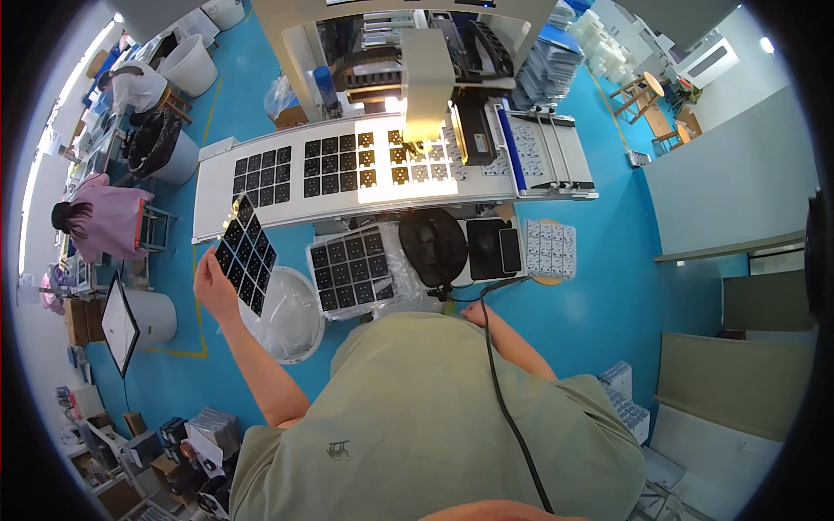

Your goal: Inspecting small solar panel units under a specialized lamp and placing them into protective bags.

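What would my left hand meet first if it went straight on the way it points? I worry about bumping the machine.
Probably the white conveyor bed with its black square sheets, just beyond the black sheet your left hand holds. Depth is unclear, so it might pass over.

Small black fan (433,245) beside dark phone (510,250); white bin (294,314) with clear liner below.

A long white table (217,195) runs just beyond the left grip (213,282), carrying rows of black square-celled sheets (261,178). Right of that grip, a lower table (473,273) carries a stack of black sheets (352,269), a small black fan (433,246) and a white tray (550,248).
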### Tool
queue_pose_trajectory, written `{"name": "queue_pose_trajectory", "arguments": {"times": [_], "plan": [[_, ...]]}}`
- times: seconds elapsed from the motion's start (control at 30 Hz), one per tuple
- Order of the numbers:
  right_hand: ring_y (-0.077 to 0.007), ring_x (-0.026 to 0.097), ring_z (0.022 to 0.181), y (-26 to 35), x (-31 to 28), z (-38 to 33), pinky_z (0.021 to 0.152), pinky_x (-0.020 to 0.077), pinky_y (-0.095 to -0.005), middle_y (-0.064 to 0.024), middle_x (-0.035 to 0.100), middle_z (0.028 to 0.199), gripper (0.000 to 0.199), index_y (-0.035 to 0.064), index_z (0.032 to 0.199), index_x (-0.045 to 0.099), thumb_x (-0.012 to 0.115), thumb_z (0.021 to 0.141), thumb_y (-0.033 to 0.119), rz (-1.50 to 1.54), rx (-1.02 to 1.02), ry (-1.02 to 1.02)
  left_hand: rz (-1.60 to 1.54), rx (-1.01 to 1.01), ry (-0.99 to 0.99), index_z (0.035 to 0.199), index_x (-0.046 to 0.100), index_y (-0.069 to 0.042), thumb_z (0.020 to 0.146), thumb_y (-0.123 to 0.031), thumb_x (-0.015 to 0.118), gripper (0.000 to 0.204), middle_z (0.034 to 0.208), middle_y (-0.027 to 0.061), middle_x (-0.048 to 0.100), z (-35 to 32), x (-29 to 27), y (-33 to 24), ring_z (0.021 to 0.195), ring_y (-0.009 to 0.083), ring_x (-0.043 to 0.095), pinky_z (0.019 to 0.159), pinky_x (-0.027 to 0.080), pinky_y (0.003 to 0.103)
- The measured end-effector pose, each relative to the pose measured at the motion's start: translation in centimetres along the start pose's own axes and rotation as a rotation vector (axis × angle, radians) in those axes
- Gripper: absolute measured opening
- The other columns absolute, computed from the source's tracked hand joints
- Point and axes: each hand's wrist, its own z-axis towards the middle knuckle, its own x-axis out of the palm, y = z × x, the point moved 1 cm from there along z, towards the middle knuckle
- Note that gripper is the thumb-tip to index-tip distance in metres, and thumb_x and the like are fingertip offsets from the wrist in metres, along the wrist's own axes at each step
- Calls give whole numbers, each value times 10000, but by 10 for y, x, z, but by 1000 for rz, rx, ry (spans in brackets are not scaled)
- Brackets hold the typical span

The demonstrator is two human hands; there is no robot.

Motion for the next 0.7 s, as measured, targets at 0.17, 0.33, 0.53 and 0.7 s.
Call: {"name": "queue_pose_trajectory", "arguments": {"times": [0.17, 0.33, 0.53, 0.7], "plan": [[-422, 680, 894, 14, -12, -11, 800, 531, -510, -261, 705, 920, 448, -12, 863, 728, 562, 870, 404, -12, 48, 66, 4, 7, -3, 1148, 721, 14, 1034, -177, 551, 279, 1069, 85, 741, -1, -3, -7, 956, 162, 674, 862, 515, 282], [-422, 677, 910, 23, -20, -19, 824, 537, -496, -244, 710, 956, 422, 5, 923, 736, 594, 871, 399, -68, 64, 44, -6, 12, 1, 1144, 721, 13, 1033, -183, 551, 282, 1068, 89, 743, 0, 2, -10, 965, 169, 677, 870, 516, 286], [-424, 668, 943, 18, -20, -18, 842, 530, -497, -240, 708, 980, 411, 14, 944, 738, 601, 878, 396, 1, 122, 80, 28, 7, 2, 1141, 720, 19, 1031, -191, 554, 289, 1067, 91, 743, 0, 0, -13, 965, 172, 678, 872, 518, 291], [-425, 667, 923, 8, -12, -7, 823, 523, -502, -232, 709, 939, 415, 12, 905, 736, 601, 876, 403, -13, 60, 40, -9, 44, -26, 1123, 724, 22, 1026, -190, 561, 284, 1047, 101, 748, 2, -3, -10, 945, 183, 687, 862, 522, 295]]}}
